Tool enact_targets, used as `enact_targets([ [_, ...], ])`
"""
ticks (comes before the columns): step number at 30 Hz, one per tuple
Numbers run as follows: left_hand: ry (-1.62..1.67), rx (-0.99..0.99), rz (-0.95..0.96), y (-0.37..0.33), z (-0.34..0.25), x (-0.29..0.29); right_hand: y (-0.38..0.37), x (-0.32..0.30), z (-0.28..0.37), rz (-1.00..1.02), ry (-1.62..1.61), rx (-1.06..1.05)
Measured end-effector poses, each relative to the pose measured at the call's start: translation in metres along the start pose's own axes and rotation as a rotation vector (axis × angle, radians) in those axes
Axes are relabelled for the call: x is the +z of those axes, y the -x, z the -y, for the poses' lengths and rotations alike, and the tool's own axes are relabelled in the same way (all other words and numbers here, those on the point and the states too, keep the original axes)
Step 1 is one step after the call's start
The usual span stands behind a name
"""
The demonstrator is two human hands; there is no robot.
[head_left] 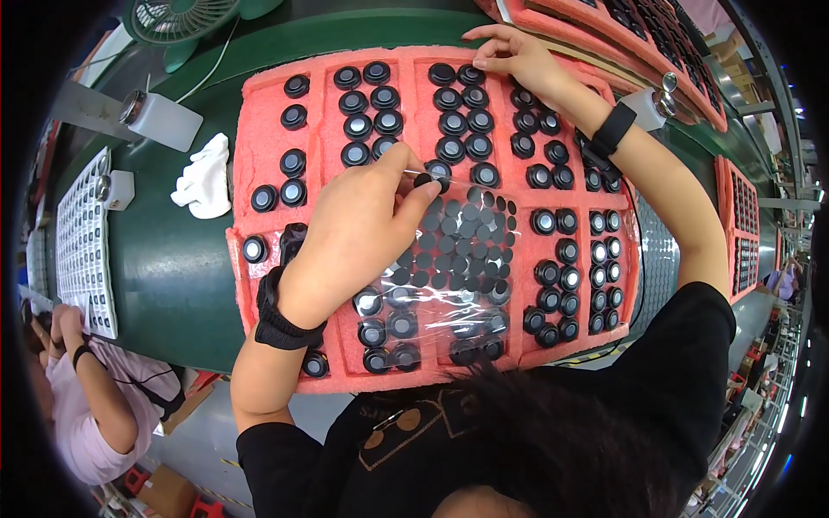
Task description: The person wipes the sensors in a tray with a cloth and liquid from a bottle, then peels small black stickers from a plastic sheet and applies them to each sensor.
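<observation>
My left hand [367,207] is closed at the thumb and forefinger on the upper left corner of a clear plastic sheet [445,306]. Rows of small black discs [466,229] cling to it, and one lies at my fingertips. The sheet covers part of a pink foam tray [246,155]. Black round parts with grey centres [356,128] stand in its compartments, some showing through the plastic. At the tray's far edge, my right hand [522,65] has its fingers apart, the thumb close to a black round part [471,74]. I see nothing held there.
Left of the tray are a white cloth [205,180] and a white bottle [164,119] on the green bench [164,259]. A green fan [181,19] stands behind. More filled pink trays [622,39] are at the far right. Another person [104,406] sits at the left beside a white tray [86,250].
</observation>
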State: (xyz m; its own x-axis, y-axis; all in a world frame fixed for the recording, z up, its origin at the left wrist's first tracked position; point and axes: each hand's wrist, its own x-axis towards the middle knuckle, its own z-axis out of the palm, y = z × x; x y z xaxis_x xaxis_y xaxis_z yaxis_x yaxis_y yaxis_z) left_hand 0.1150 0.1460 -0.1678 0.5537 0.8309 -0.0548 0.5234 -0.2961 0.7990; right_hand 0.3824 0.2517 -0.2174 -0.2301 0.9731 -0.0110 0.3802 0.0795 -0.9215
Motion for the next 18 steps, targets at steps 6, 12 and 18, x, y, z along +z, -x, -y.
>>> enact_targets([
  [6,0.01,0.017,-0.002,-0.001,0.002,0.001,0.003,-0.001,0.004,0.017,-0.065,0.035],
  [12,-0.014,-0.013,0.021,-0.001,-0.001,-0.001,0.001,-0.003,-0.004,-0.01,0.003,0.073],
  [18,-0.029,-0.019,0.021,0.0,-0.001,-0.001,-0.005,-0.005,-0.013,0.004,-0.042,0.05],
])
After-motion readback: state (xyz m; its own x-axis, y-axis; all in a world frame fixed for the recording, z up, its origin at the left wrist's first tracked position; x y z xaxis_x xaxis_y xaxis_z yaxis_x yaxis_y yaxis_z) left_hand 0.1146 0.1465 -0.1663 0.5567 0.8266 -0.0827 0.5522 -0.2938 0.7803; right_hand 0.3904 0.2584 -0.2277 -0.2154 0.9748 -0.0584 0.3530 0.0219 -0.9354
